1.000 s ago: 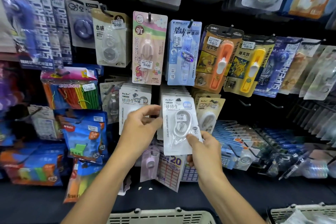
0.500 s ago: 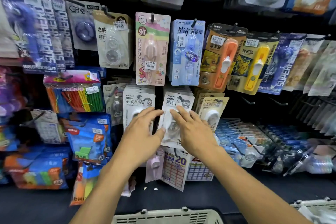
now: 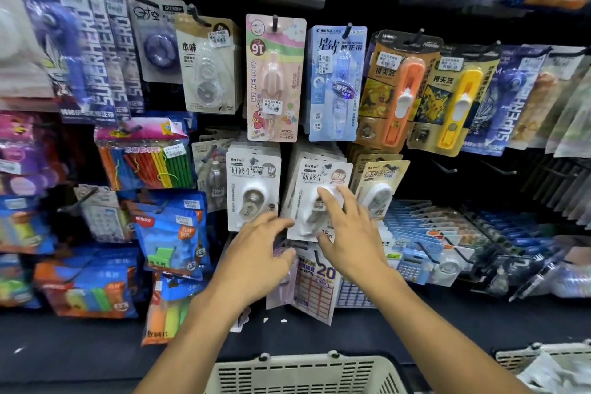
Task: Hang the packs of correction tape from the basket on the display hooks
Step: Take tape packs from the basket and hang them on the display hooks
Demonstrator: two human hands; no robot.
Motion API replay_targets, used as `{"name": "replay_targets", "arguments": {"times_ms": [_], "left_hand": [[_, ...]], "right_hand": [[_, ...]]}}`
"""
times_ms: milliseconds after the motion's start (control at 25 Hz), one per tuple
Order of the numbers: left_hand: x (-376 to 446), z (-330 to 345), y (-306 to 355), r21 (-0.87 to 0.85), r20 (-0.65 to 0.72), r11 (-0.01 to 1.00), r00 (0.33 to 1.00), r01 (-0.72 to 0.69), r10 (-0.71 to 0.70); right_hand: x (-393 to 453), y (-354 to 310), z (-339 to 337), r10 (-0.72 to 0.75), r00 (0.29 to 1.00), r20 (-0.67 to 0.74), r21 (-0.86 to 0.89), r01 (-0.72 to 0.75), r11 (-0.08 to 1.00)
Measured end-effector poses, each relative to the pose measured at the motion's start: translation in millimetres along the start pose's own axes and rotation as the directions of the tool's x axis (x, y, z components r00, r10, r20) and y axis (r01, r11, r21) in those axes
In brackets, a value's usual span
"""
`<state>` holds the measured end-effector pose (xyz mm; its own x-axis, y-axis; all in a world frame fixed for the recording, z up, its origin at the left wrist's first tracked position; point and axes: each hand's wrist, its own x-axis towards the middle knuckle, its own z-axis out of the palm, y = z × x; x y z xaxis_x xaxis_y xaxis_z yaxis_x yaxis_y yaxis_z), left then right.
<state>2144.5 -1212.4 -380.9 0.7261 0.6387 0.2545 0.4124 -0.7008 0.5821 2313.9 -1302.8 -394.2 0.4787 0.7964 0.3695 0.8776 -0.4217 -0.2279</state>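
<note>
So we've got a white pack of correction tape [image 3: 315,198] sitting at the front of its stack on the hook, in the middle row of the display, right beside a matching stack [image 3: 252,189] to its left. That one looks hung to us, or very nearly so, since the card hangs a bit tilted.

Hands: our right hand [image 3: 348,233] has straight, spread fingers resting on the front of that pack, not wrapped around it. Our left hand [image 3: 256,253] is just below and left of the pack with loosely bent fingers, gripping nothing as far as we can see.

As for what's left, the basket [image 3: 303,374] is at the bottom edge of the shot and we only see its rim, so we can't tell how many packs are waiting in there. A 2nd basket [image 3: 543,358] off to the right has some clear wrapped stuff in it, too blurry to name.

Our guess: this pack is basically done, maybe needs a nudge to hang straight, then it's back down to the basket for another. There are also a few bare hooks [image 3: 444,168] to the right.
</note>
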Motion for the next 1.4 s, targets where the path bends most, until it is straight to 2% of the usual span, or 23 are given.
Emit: {"name": "replay_targets", "arguments": {"times_ms": [80, 200, 320, 400, 480, 560, 600, 640, 720, 800, 840, 880, 920, 960, 1000, 1040, 1080, 1120, 1160, 1200, 1280, 1320, 1400], "left_hand": [[-2.8, 7.3, 2.4, 0.002, 0.023, 1.000, 1.000, 0.014, -0.014], [-6.1, 5.9, 2.7, -0.033, 0.053, 0.999, 0.998, 0.026, -0.024], [-19.7, 25.0, -27.2, -0.063, 0.181, 0.982, 0.970, 0.177, -0.163], [-49.1, 63.0, -58.4, 0.016, 0.329, 0.965, 0.910, 0.260, -0.251], [-98.9, 109.7, -92.4, 0.161, 0.499, 0.927, 0.783, 0.338, -0.372], [-160.4, 156.7, -126.0, 0.257, 0.628, 0.854, 0.593, 0.452, -0.503], [-188.3, 176.2, -139.5, 0.287, 0.655, 0.817, 0.519, 0.500, -0.548], [-211.1, 193.4, -149.9, 0.317, 0.663, 0.792, 0.475, 0.522, -0.579], [-236.5, 221.9, -161.6, 0.367, 0.642, 0.776, 0.463, 0.513, -0.611], [-237.3, 233.3, -162.1, 0.388, 0.595, 0.787, 0.522, 0.480, -0.611], [-232.5, 237.2, -164.1, 0.381, 0.555, 0.795, 0.571, 0.472, -0.605], [-226.7, 241.1, -167.0, 0.362, 0.491, 0.803, 0.635, 0.475, -0.597], [-221.3, 244.1, -170.8, 0.325, 0.417, 0.809, 0.693, 0.490, -0.588], [-215.7, 246.3, -175.0, 0.293, 0.358, 0.799, 0.714, 0.526, -0.602], [-211.2, 248.7, -179.1, 0.281, 0.331, 0.765, 0.690, 0.579, -0.644], [-209.5, 251.2, -184.0, 0.275, 0.344, 0.710, 0.623, 0.649, -0.703], [-210.4, 255.8, -189.6, 0.255, 0.390, 0.664, 0.554, 0.703, -0.736], [-213.6, 259.9, -193.1, 0.214, 0.438, 0.641, 0.514, 0.737, -0.737], [-218.7, 264.6, -194.9, 0.148, 0.465, 0.641, 0.519, 0.753, -0.717], [-222.8, 268.2, -194.5, 0.076, 0.456, 0.650, 0.554, 0.756, -0.697], [-226.6, 275.3, -192.9, -0.047, 0.378, 0.608, 0.578, 0.792, -0.723], [-226.8, 279.4, -193.0, -0.070, 0.328, 0.563, 0.552, 0.823, -0.766], [-222.8, 285.8, -193.4, -0.108, 0.278, 0.408, 0.422, 0.906, -0.863]], "right_hand": [[6.4, -4.4, -5.1, 0.079, 0.991, -0.110, 0.205, -0.055, 0.977], [-3.9, -4.6, -2.2, 0.342, 0.904, -0.256, 0.533, -0.163, 0.830], [-71.2, 6.2, 57.3, 0.417, 0.904, -0.097, 0.626, -0.271, 0.731], [-138.7, 18.1, 113.3, 0.447, 0.883, 0.142, 0.557, -0.445, 0.702], [-203.5, 32.7, 161.0, 0.470, 0.756, 0.455, 0.351, -0.637, 0.686], [-259.4, 49.9, 202.3, 0.423, 0.520, 0.742, 0.093, -0.705, 0.703], [-279.7, 56.3, 217.0, 0.408, 0.393, 0.824, -0.012, -0.708, 0.706], [-293.7, 60.4, 227.9, 0.421, 0.315, 0.851, -0.084, -0.709, 0.700], [-305.3, 65.0, 248.5, 0.464, 0.297, 0.834, -0.096, -0.751, 0.653], [-300.4, 59.0, 258.8, 0.459, 0.289, 0.840, -0.005, -0.842, 0.540], [-294.3, 55.6, 263.4, 0.465, 0.302, 0.832, 0.013, -0.849, 0.528], [-288.2, 53.4, 266.1, 0.495, 0.350, 0.795, -0.015, -0.805, 0.593], [-283.1, 52.2, 267.1, 0.530, 0.434, 0.728, -0.073, -0.720, 0.690], [-276.8, 50.2, 266.8, 0.547, 0.547, 0.633, -0.117, -0.631, 0.767], [-268.5, 47.7, 266.2, 0.528, 0.664, 0.529, -0.116, -0.560, 0.820], [-259.6, 46.9, 266.6, 0.477, 0.758, 0.445, -0.081, -0.496, 0.865], [-250.3, 49.5, 268.8, 0.405, 0.817, 0.409, -0.042, -0.427, 0.903], [-240.9, 55.0, 272.3, 0.349, 0.824, 0.446, -0.036, -0.373, 0.927], [-231.8, 63.1, 275.4, 0.321, 0.779, 0.538, -0.047, -0.352, 0.935], [-223.1, 73.0, 278.1, 0.324, 0.693, 0.644, -0.069, -0.369, 0.927], [-214.5, 93.8, 281.1, 0.333, 0.479, 0.812, -0.088, -0.463, 0.882], [-216.4, 101.9, 282.0, 0.343, 0.412, 0.844, -0.103, -0.503, 0.858], [-219.7, 108.3, 281.6, 0.395, 0.359, 0.846, -0.191, -0.487, 0.852]]}}
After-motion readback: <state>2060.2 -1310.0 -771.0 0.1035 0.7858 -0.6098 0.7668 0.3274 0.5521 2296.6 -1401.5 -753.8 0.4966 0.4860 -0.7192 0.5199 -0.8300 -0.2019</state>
